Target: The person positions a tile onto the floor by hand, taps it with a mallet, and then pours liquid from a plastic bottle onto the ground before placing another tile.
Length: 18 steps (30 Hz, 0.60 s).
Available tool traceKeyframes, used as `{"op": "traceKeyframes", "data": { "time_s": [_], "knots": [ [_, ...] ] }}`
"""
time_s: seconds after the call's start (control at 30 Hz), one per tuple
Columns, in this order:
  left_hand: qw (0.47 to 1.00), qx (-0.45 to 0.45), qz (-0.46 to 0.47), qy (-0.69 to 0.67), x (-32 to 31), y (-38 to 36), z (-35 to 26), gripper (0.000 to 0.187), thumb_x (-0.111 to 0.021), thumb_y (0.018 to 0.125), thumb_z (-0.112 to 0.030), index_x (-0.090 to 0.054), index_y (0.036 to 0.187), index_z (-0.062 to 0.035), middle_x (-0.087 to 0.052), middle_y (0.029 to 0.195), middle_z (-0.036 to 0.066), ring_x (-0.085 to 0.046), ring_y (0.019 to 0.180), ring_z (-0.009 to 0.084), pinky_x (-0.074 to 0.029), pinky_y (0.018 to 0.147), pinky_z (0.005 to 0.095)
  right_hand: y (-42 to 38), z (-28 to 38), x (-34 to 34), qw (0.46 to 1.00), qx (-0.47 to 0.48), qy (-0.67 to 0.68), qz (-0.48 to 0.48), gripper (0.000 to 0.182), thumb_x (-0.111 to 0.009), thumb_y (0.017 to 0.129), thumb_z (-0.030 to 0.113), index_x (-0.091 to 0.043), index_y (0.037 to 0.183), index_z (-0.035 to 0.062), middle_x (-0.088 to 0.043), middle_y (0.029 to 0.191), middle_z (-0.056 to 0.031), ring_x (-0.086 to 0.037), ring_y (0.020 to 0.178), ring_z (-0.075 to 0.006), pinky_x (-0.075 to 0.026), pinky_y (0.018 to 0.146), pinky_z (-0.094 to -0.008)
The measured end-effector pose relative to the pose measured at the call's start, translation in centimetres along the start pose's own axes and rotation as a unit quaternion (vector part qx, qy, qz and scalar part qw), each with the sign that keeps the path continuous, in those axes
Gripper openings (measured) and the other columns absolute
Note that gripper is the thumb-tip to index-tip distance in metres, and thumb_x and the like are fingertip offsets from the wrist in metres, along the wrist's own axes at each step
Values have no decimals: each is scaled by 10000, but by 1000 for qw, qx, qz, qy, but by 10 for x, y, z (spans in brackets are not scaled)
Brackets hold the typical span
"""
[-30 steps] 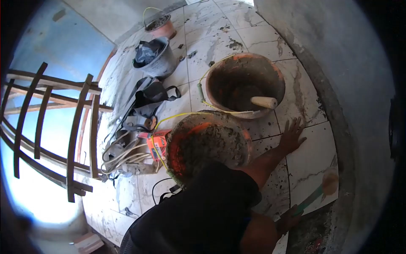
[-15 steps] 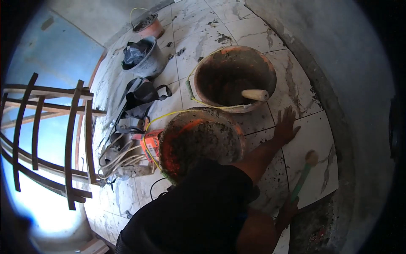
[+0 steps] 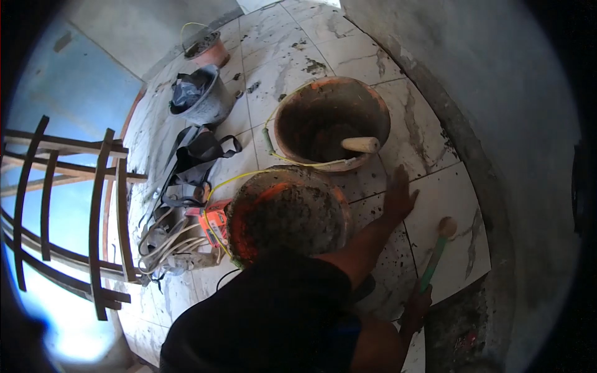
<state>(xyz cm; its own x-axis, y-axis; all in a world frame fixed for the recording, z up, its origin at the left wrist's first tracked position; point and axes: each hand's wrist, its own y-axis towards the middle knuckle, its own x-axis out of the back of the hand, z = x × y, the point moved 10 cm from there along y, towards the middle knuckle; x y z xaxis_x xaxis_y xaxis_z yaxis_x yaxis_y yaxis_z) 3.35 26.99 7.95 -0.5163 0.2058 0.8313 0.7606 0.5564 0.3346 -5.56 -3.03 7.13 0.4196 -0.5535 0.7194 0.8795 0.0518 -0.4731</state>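
My left hand (image 3: 398, 198) is stretched out over a white marbled floor tile (image 3: 435, 199), fingers extended and thumb apart, with nothing in it. Lower down, my right hand (image 3: 417, 306) is closed around the green handle of a mallet (image 3: 435, 261). Its pale rounded head lies over the same tile. To the left of my left hand stands a mortar-stained bucket (image 3: 288, 118) with a wooden-handled tool (image 3: 360, 145) inside. Nearer to me, a second bucket (image 3: 339, 205) holds wet grey mortar, partly hidden by my black sleeve.
A gap of bare, rough floor (image 3: 457, 323) borders the tile near my right hand. A grey wall runs along the right. At left are an orange power tool (image 3: 216, 222) with cables, a black strap bag (image 3: 202, 148), a grey bucket (image 3: 214, 102), a small orange bucket (image 3: 211, 53) and wooden slats (image 3: 98, 217).
My left hand has shifted slightly, its spread fingers now closer together. The mallet is still in my right hand, its head in nearly the same place over the tile. The view has moved a little.
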Motion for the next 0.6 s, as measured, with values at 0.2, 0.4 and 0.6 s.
{"op": "traceKeyframes", "data": {
  "time_s": [0.2,0.4,0.6],
  "knots": [
    [999,36,2,8,6,-10,5,670,-451,876,-355,-210,1302,103,-166,1388,244,-178,1294,359,-137,1053,472,-1,-7,-2,988,76,68,-119,432,-484,875,361,-467,1039,-39,-576,759,-224,-579,651,-332,-446,577,-417],
    [999,25,-16,42,-1,-9,7,661,-471,855,-354,-255,1301,83,-189,1393,233,-205,1289,350,-147,1056,470,9,16,-4,996,60,48,-40,437,-495,858,381,-478,1059,-7,-595,809,-240,-603,736,-364,-456,615,-433],
    [993,50,76,73,-25,-13,16,677,-357,887,-430,-232,1318,77,-128,1420,213,-96,1331,301,-64,1073,449,14,16,2,997,47,64,-24,469,-478,854,435,-483,1040,5,-588,802,-267,-597,769,-383,-456,679,-454]
  ]
}}
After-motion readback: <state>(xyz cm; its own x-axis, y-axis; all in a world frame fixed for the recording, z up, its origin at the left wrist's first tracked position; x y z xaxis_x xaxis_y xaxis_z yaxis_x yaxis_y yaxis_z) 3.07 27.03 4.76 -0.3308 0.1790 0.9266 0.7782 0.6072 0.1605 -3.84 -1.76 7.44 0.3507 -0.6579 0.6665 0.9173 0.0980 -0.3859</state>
